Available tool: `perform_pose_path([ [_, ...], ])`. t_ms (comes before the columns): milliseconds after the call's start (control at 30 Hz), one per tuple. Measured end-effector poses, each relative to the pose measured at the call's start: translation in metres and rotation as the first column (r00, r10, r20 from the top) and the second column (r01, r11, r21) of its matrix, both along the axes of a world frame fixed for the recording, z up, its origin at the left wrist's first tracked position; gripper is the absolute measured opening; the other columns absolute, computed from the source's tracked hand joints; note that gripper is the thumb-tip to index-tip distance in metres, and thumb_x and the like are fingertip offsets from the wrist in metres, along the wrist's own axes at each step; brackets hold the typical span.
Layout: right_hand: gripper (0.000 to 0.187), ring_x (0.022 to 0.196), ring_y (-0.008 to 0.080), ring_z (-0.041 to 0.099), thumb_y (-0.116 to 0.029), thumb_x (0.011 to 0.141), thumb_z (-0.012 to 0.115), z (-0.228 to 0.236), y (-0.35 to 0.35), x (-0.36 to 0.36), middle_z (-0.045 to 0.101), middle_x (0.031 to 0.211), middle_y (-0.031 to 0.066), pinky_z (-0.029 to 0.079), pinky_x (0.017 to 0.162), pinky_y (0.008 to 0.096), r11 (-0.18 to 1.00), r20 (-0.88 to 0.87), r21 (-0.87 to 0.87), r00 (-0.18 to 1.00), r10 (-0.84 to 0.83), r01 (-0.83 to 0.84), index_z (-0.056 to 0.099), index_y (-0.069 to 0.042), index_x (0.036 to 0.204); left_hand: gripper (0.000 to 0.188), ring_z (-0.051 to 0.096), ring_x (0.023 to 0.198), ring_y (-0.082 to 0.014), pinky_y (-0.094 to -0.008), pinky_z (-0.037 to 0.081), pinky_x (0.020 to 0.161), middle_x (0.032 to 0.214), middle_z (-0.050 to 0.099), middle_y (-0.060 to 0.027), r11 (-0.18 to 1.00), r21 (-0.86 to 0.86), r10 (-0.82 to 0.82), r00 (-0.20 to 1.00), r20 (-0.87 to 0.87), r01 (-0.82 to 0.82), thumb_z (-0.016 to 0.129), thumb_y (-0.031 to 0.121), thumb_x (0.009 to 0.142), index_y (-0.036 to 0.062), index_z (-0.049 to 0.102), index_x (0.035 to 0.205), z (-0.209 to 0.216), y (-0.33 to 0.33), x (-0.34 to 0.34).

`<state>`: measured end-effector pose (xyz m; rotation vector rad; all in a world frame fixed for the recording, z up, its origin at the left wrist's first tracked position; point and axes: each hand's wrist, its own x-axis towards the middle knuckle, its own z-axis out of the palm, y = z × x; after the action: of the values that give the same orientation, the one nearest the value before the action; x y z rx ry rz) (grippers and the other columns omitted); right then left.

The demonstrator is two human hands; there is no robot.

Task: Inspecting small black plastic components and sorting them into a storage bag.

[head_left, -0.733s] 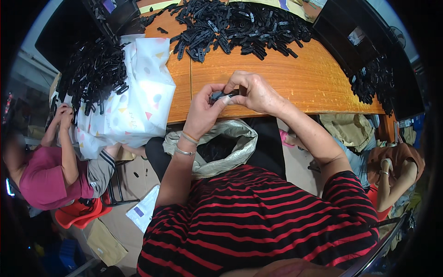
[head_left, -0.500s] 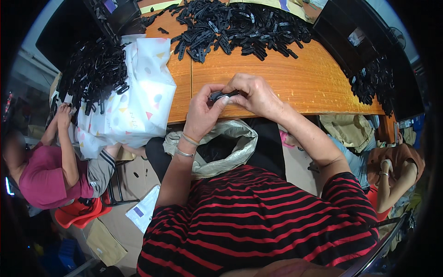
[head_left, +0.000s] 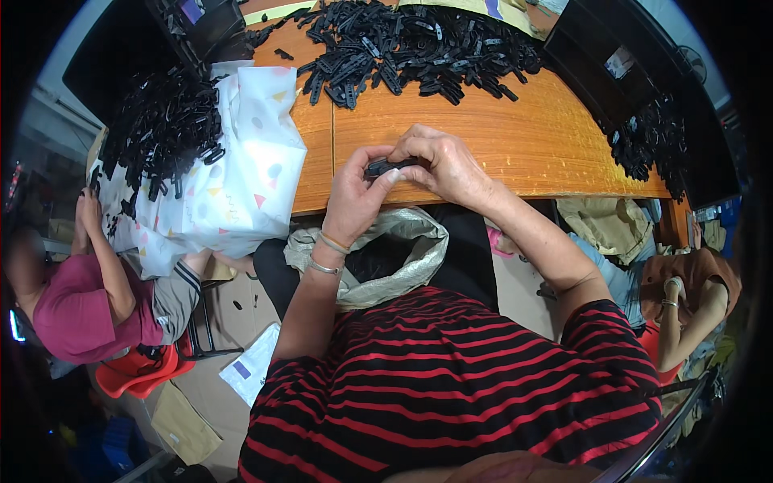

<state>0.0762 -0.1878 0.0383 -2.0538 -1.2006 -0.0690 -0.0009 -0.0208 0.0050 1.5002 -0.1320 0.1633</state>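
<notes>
Between my two hands, just above the table's near edge, is a small black plastic part [head_left: 378, 168], long and narrow like those heaped on the table. My left hand [head_left: 354, 189] pinches its left end with thumb and fingers. My right hand [head_left: 443, 167] grips the other end, its fingers curled over and hiding much of the part. Below my hands, in my lap, an open pale woven sack [head_left: 431, 249] has a dark inside with black pieces faintly visible. A large pile of similar black parts [head_left: 419, 52] lies at the table's far side.
The wooden table [head_left: 483, 145] spans the front. At left, a white patterned plastic sheet [head_left: 258, 153] lies beside another black heap [head_left: 165, 129], where a co-worker in a magenta shirt [head_left: 80, 306] sits. At right are more black parts [head_left: 644, 145] and a person in brown [head_left: 692, 282].
My hands stay in nearly the same place, with the black part turned slightly between my fingers. The co-worker at left has drawn their hands back a little from the heap.
</notes>
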Motion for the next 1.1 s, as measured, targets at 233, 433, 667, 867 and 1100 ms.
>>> perform_pose_path([
  [233,0.032,0.068,0.0133,0.057,-0.011,0.07,0.081,0.004,0.002,-0.003,0.061,0.081,0.0051,0.047,0.061,0.0287,0.988,-0.338,-0.031,0.929,-0.151,0.149,0.059,-0.001,0.092,0.028,0.057,0.092,-0.0099,-0.0226,0.048,0.079,0.103,0.06,-0.0075,0.996,0.091,0.015,0.997,0.07,-0.022,0.059,0.001,0.087,-0.0037,0.053,0.115,0.007,0.0,0.0],
  [433,0.034,0.063,0.0101,0.053,-0.012,0.068,0.083,0.001,0.002,-0.003,0.059,0.071,0.0032,0.044,0.055,0.0282,0.984,-0.33,-0.048,0.927,-0.179,0.173,0.058,-0.001,0.089,0.027,0.059,0.09,-0.0103,-0.0232,0.049,0.077,0.099,0.062,-0.0081,0.982,0.188,0.009,0.996,0.086,-0.025,0.058,-0.001,0.086,-0.003,0.054,0.112,0.005,0.001,-0.002],
  [667,0.035,0.069,0.0253,0.064,-0.02,0.063,0.085,-0.013,0.006,-0.001,0.066,0.076,0.0115,0.049,0.062,0.0354,0.958,-0.359,-0.104,0.888,-0.287,0.268,0.061,-0.003,0.083,0.026,0.061,0.091,-0.0118,-0.0238,0.051,0.076,0.098,0.061,-0.0094,0.999,0.004,0.043,0.999,0.017,-0.043,0.059,-0.003,0.085,-0.0037,0.054,0.111,-0.001,-0.002,0.0],
  [867,0.031,0.064,0.0186,0.058,-0.016,0.065,0.084,-0.026,0.002,-0.014,0.061,0.07,0.0085,0.046,0.057,0.0321,0.98,-0.394,-0.033,0.899,-0.192,0.195,0.06,-0.004,0.08,0.024,0.06,0.084,-0.0102,-0.0227,0.05,0.072,0.094,0.063,-0.0073,1.0,-0.009,-0.024,0.994,-0.106,0.023,0.064,0.0,0.083,-0.0041,0.058,0.107,-0.009,0.002,-0.007],
  [1100,0.03,0.064,0.0154,0.061,-0.017,0.073,0.08,-0.041,-0.02,0.035,0.063,0.075,0.0084,0.048,0.056,0.0323,0.985,-0.626,-0.171,0.773,-0.106,-0.004,0.061,-0.001,0.09,0.019,0.055,0.059,-0.0091,-0.0246,0.046,0.055,0.075,0.065,-0.0064,0.85,0.521,0.041,0.975,-0.217,0.08,0.069,0.009,0.08,-0.0016,0.065,0.095,-0.044,0.01,-0.047],
])
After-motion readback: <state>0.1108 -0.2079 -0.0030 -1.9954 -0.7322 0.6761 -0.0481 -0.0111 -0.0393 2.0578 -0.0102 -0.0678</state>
